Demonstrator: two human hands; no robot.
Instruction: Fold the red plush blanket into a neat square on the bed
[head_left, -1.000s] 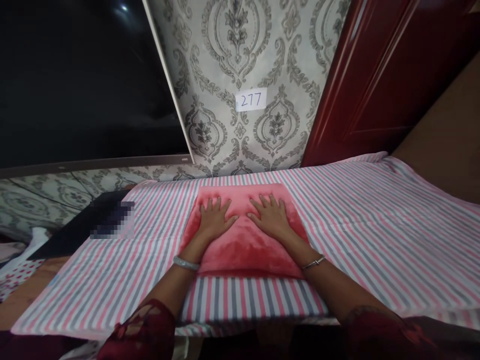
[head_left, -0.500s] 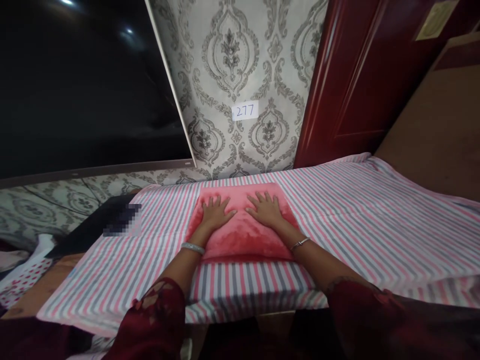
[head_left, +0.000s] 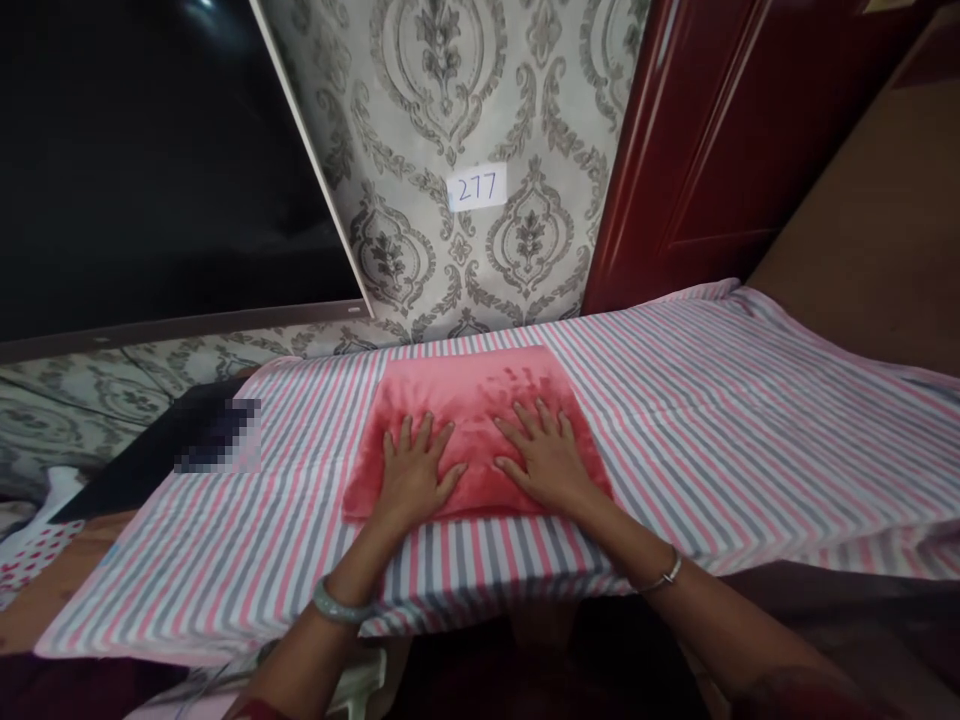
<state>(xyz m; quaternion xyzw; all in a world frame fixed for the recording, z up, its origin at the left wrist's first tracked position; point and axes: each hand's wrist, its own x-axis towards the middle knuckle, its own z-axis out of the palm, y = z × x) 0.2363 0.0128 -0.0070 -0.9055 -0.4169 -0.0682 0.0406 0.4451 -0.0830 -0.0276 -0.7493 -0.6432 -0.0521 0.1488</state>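
Observation:
A plush pink-red cloth [head_left: 469,375], flat and roughly rectangular, lies on a striped sheet [head_left: 697,420]. My left hand [head_left: 415,478] rests palm down on its left half, fingers spread. On the right half lies my right hand [head_left: 547,462], also flat with the fingers apart. Darker brushed marks show in the pile around and beyond both hands. I cannot tell whether the plush piece is folded fabric or a thin cushion. Each wrist wears a bangle.
A large dark television screen [head_left: 165,170] stands at the left. Behind the table are patterned wallpaper with a paper label [head_left: 477,187] and a dark red door [head_left: 697,140]. A brown panel [head_left: 877,230] rises at the right. A black object [head_left: 150,450] lies at the left end.
Both hands have slid toward me across the plush cloth, from its far part to its nearer part. They leave darker streaks in the pile. The view has also shifted slightly.

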